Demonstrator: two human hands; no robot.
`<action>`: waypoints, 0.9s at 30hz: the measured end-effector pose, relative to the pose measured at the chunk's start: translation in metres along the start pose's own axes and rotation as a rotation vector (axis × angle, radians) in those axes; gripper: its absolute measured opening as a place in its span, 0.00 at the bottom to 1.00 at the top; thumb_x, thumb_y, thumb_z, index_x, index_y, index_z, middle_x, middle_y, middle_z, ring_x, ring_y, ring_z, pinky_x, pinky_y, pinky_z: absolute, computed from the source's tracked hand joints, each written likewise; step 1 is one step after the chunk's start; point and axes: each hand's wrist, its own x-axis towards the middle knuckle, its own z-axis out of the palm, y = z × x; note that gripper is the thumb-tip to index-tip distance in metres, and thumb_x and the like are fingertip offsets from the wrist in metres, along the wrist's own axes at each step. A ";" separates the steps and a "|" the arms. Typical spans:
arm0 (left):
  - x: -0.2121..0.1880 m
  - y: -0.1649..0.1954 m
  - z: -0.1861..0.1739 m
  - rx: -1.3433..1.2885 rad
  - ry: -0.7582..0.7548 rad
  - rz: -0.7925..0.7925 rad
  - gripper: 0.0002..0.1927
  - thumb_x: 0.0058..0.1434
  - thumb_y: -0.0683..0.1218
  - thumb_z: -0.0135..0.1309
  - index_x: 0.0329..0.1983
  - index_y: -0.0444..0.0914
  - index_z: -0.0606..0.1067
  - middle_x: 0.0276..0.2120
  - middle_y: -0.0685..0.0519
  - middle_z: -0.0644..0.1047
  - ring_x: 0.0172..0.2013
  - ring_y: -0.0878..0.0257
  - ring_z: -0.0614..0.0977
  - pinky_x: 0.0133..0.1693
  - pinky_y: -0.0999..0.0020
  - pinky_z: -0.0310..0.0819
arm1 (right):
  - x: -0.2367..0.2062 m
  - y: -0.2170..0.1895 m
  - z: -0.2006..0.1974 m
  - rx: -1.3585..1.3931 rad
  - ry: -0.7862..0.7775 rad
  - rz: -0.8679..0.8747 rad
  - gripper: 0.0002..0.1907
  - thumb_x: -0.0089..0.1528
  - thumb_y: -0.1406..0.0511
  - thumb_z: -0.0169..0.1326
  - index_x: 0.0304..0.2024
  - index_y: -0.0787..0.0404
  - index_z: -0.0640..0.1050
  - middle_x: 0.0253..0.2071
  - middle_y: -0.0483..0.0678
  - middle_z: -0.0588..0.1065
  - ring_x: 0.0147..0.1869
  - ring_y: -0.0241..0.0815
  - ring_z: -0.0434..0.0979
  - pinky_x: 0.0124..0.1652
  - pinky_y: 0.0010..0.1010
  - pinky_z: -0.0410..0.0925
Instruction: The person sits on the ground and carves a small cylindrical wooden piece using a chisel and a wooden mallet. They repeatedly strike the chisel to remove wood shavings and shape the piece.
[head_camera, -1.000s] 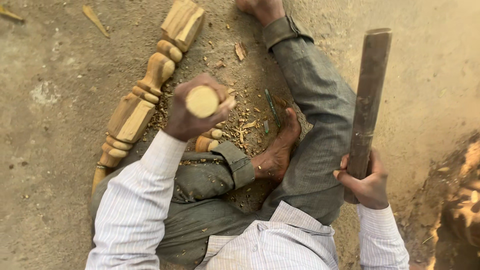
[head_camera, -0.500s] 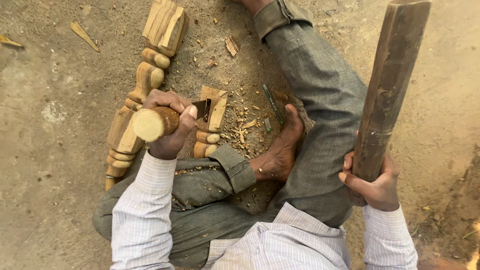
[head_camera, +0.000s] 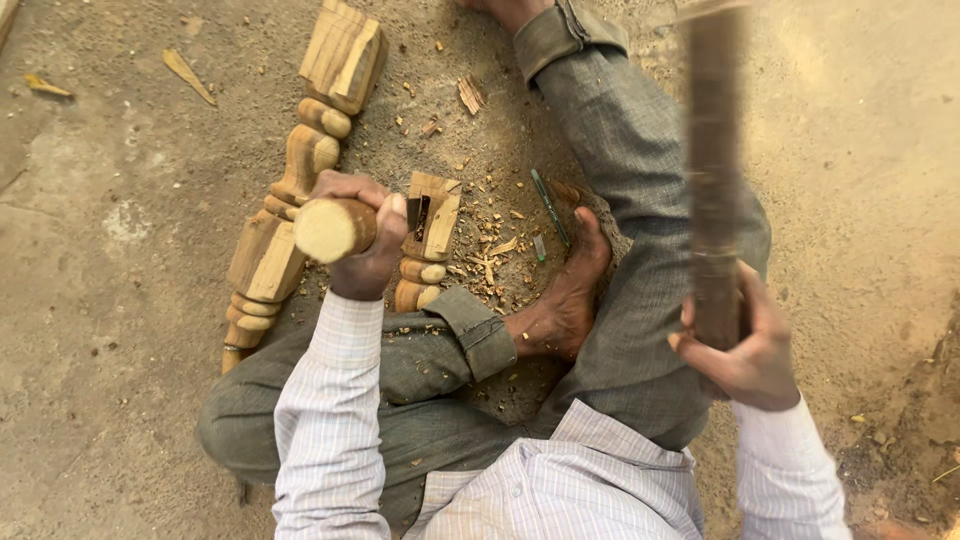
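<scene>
The short carved wooden piece (head_camera: 428, 240) lies on the dirt floor in front of the person's folded legs, pinned near the bare foot (head_camera: 565, 300), with wood chips (head_camera: 490, 245) strewn between them. The left hand (head_camera: 365, 235) is wrapped tight around the round wooden handle of a chisel (head_camera: 335, 228); half a second ago the blade was beside the notch, and now its dark tip sits in the cut at the piece's top end. The right hand (head_camera: 745, 350) is clenched on a long wooden club (head_camera: 715, 170), which has swung from a tilt to nearly upright and shows blurred. A blow looks to be under way. A longer turned leg (head_camera: 295, 190) lies just left, toward the floor's upper left corner.
</scene>
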 end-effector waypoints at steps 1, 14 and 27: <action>0.001 -0.001 0.001 -0.002 0.011 0.020 0.12 0.62 0.35 0.60 0.43 0.38 0.69 0.39 0.54 0.71 0.35 0.65 0.76 0.38 0.71 0.76 | 0.006 -0.011 0.001 -0.048 -0.041 -0.034 0.41 0.48 0.71 0.65 0.64 0.68 0.67 0.36 0.49 0.75 0.36 0.38 0.78 0.36 0.31 0.76; 0.006 0.004 0.006 0.029 0.043 0.231 0.14 0.60 0.38 0.63 0.42 0.34 0.70 0.35 0.50 0.74 0.35 0.63 0.78 0.39 0.67 0.78 | 0.072 -0.177 0.032 -0.747 -0.369 -0.756 0.27 0.52 0.70 0.66 0.51 0.67 0.69 0.30 0.53 0.75 0.26 0.44 0.77 0.25 0.36 0.73; 0.006 0.014 -0.001 -0.045 0.042 0.035 0.09 0.59 0.38 0.63 0.37 0.37 0.74 0.30 0.53 0.79 0.29 0.67 0.83 0.34 0.70 0.86 | 0.050 -0.190 0.009 -0.162 -0.258 -0.763 0.31 0.53 0.68 0.67 0.56 0.65 0.67 0.36 0.47 0.70 0.31 0.32 0.70 0.30 0.28 0.69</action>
